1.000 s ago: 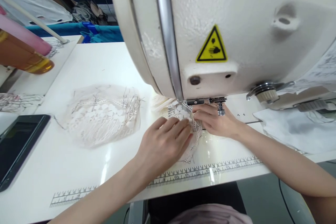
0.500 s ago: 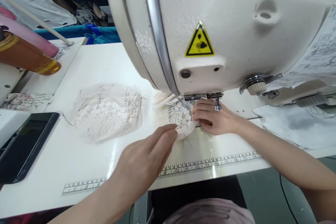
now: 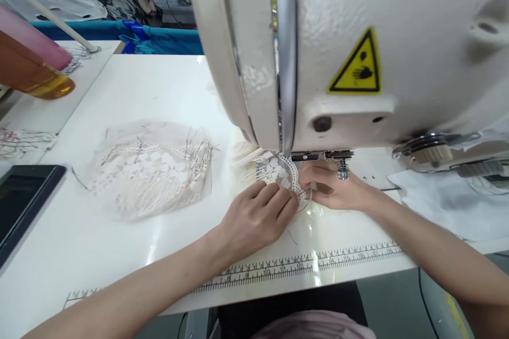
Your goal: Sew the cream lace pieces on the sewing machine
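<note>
A cream lace piece (image 3: 274, 167) with a scalloped trim lies under the head of the sewing machine (image 3: 338, 116). My left hand (image 3: 260, 214) is closed on its near edge, knuckles up, and hides part of it. On the other side of the lace, my right hand (image 3: 338, 190) curls its fingers around the right edge, close beside the presser foot parts (image 3: 342, 169). Its fingertips are partly hidden by the machine. A second lace piece (image 3: 151, 175), on sheer fabric with loose dark threads, lies flat to the left.
A printed ruler scale (image 3: 278, 270) runs along the table's front edge. At the left are a phone (image 3: 24, 201), an amber bottle (image 3: 35, 71) and a pink bottle (image 3: 43, 37). White cloth (image 3: 437, 204) lies at the right. A yellow warning triangle (image 3: 360, 66) marks the machine.
My left hand has moved right and its fingers have closed on the lace edge. My right hand's fingers have shifted at the lace's right edge. The view has moved closer to the machine.
</note>
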The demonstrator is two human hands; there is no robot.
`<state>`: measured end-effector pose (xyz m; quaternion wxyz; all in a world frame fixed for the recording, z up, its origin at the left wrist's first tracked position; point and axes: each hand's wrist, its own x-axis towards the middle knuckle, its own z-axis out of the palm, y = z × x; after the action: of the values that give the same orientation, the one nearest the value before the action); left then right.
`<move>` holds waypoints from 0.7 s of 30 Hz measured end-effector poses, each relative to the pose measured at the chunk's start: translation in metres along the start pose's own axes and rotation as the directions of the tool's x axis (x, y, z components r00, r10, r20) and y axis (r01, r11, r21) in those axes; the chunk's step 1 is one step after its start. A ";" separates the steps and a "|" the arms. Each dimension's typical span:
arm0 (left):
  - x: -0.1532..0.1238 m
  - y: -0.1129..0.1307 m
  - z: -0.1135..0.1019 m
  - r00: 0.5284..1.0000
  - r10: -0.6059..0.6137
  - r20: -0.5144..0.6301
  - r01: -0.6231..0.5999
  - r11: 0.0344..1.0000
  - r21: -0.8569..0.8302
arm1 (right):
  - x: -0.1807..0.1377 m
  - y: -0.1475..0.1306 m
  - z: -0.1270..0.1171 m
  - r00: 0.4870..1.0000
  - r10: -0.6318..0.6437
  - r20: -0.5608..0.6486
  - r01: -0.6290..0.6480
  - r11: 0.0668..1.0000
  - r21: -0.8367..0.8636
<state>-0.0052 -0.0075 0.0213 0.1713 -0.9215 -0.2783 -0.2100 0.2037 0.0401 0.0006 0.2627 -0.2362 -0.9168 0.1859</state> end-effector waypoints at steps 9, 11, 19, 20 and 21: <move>-0.004 0.000 0.001 0.997 -0.028 -0.074 0.032 0.997 0.064 | 0.004 0.000 -0.005 0.984 -0.165 -0.071 0.165 0.986 -0.005; -0.005 0.001 0.004 0.996 -0.031 -0.080 0.033 0.999 0.029 | 0.005 -0.001 -0.006 0.980 -0.178 -0.086 0.179 0.984 -0.001; -0.009 0.003 0.008 0.998 -0.059 0.021 0.061 0.990 -0.127 | -0.001 0.003 0.001 0.989 -0.129 -0.066 0.128 0.992 -0.019; -0.009 0.003 0.007 0.998 -0.061 0.031 0.064 0.989 -0.130 | -0.002 0.004 0.003 0.991 -0.123 -0.057 0.122 0.992 -0.014; -0.009 0.003 0.007 0.997 -0.061 0.041 0.066 0.989 -0.133 | -0.003 0.004 0.004 0.992 -0.112 -0.051 0.112 0.994 -0.011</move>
<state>-0.0080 -0.0110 0.0107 0.0972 -0.9253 -0.2959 -0.2166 0.2050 0.0413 -0.0052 0.2953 -0.1903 -0.9223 0.1610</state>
